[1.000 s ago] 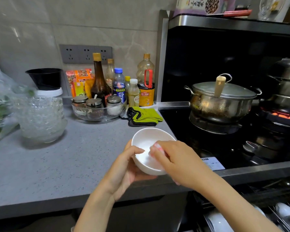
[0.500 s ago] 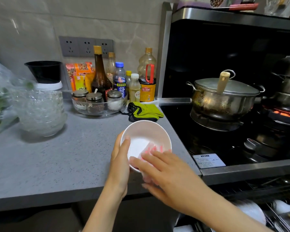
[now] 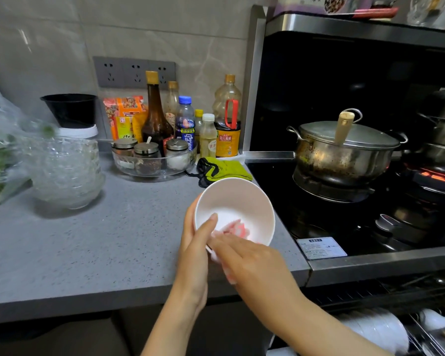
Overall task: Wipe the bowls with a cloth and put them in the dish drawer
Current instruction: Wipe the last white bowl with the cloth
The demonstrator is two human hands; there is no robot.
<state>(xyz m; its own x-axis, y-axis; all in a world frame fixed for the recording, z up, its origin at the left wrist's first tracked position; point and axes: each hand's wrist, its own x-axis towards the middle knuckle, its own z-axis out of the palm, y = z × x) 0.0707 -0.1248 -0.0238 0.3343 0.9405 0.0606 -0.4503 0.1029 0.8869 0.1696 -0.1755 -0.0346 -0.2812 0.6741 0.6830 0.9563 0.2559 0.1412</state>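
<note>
White bowl (image 3: 244,201); pink-and-white cloth (image 3: 235,227) inside it. Grey speckled worktop (image 3: 88,253). Yellow-green rag (image 3: 226,167) with black trim, far side. Black hob (image 3: 332,217) at right; steel pot (image 3: 339,155) brown-stained.

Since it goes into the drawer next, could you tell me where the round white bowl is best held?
Take the round white bowl by its left rim, from the left, thumb inside, fingers outside, as the left hand does; the right hand and pink cloth occupy the near side.
</note>
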